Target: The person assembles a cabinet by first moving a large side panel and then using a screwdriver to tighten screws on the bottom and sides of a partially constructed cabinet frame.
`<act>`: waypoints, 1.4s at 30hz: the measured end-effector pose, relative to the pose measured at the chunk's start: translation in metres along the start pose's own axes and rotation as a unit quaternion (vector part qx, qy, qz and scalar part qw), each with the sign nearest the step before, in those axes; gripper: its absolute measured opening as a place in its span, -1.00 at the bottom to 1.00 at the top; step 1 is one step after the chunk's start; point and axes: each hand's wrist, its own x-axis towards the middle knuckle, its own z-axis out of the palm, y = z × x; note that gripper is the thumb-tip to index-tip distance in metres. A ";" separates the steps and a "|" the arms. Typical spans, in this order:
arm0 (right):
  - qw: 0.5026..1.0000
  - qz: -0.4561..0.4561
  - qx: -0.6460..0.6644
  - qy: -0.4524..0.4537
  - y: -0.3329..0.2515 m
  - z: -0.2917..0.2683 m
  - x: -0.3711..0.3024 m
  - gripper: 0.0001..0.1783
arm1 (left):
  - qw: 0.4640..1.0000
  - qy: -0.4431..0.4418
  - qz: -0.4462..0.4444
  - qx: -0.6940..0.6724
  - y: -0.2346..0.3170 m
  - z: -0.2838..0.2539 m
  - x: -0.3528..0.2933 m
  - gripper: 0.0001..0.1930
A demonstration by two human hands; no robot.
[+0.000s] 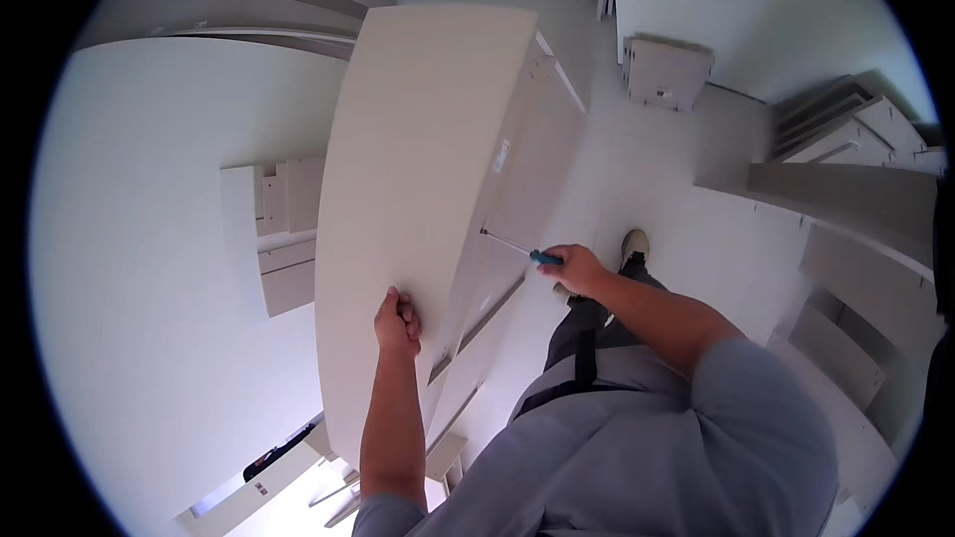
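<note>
A large off-white furniture unit (418, 139) with a broad, slightly curved-looking top stands in front of me. My right hand (577, 271) is closed round the teal handle of a screwdriver (543, 257). The thin shaft reaches left, and its tip meets a small dark spot (484, 232) on the unit's near side face. On the top surface rests my left hand (400, 323), its fingers curled in; whether anything small lies inside them is hidden. Higher up that side face sits a white label (501, 156).
Left of the unit, several loose boards (288, 273) lie on a wide pale surface (149, 239). Stacked panels (668, 73) lean at the back right, with more boards (846, 134) piled at the far right. My shoe (635, 244) stands on the pale floor.
</note>
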 end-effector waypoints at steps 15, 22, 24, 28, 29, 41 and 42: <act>0.925 0.227 0.265 -0.151 -0.027 -0.007 0.028 -0.66 | 1.000 -0.008 -0.010 0.014 0.014 0.000 -0.005 -0.68; 0.879 -0.199 -0.421 0.097 -0.046 0.009 0.007 -0.63 | 1.000 -0.016 -0.014 0.017 0.013 -0.001 -0.008 -0.67; 0.890 -0.186 -0.413 0.058 -0.045 0.008 0.005 -0.58 | 1.000 -0.012 -0.012 0.018 0.011 -0.001 -0.010 -0.67; 0.952 0.083 -0.194 -0.222 -0.073 0.000 0.017 -0.52 | 1.000 -0.019 -0.016 0.014 0.007 -0.003 -0.006 -0.67; 0.961 0.105 -0.103 -0.233 -0.057 0.001 0.024 -0.52 | 0.999 -0.024 -0.023 0.014 0.011 -0.001 -0.005 -0.67; 0.956 0.035 -0.281 -0.081 0.022 -0.045 -0.045 -0.43 | 0.956 -0.157 -0.004 -0.249 -0.020 -0.048 0.036 -0.81; 0.951 0.048 -0.300 -0.055 0.026 -0.052 -0.075 -0.43 | 0.927 -0.187 -0.006 -0.325 -0.027 -0.057 0.043 -0.84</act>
